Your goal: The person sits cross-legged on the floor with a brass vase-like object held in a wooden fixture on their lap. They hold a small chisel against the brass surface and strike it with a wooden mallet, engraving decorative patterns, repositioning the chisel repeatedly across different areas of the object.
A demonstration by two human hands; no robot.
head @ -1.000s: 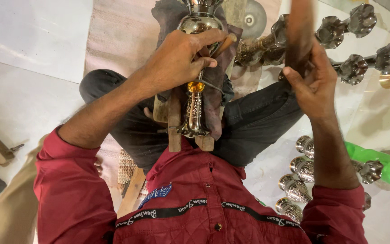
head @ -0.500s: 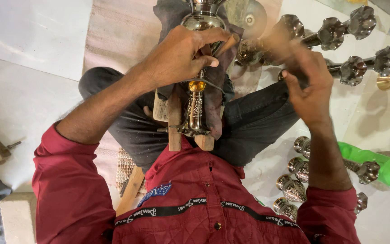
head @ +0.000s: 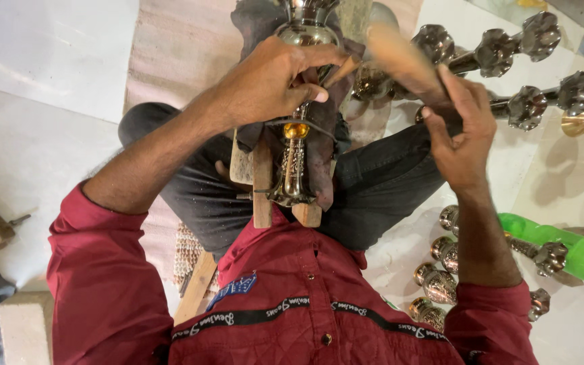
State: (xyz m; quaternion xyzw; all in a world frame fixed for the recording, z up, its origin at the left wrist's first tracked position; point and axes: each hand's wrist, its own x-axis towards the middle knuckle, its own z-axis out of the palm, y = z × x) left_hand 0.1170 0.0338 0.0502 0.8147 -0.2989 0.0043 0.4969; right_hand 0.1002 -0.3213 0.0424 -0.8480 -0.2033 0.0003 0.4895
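Even, fairly bright light is filling the scene, leaving the pale floor (head: 49, 61) at ten o'clock nearly washed out. Glare is glinting off the silvery metal vase (head: 303, 30) at twelve o'clock and off the metal stands (head: 528, 40) at two o'clock. The wooden mallet (head: 400, 61) is smearing into motion blur (its outline is unclear). Soft shadows are pooling beneath the forearms, and the edges are bending with wide-angle distortion.

Pale tiled floor (head: 35, 61), woven mat (head: 184, 47)
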